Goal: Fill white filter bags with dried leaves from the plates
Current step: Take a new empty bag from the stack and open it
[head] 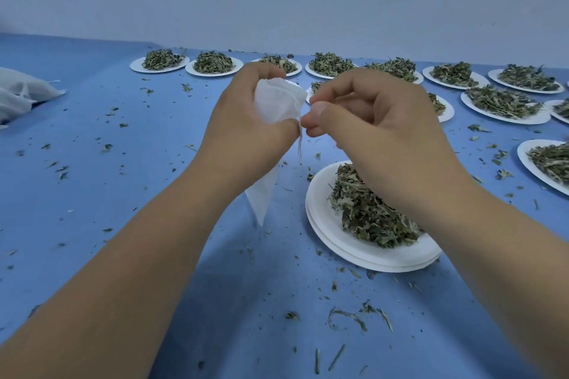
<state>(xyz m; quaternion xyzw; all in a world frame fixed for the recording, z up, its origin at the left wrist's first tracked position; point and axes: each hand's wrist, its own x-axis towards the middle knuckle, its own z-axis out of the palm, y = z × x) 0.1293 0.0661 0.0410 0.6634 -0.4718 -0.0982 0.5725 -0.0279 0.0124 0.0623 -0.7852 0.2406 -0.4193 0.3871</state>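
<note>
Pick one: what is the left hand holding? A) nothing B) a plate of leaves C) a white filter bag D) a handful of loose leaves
C: the left hand grips the white filter bag near its top, and the bag's lower corner hangs free below the wrist.

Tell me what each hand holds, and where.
Left hand grips the white filter bag around its upper part; right hand pinches the edge of its mouth.
</note>
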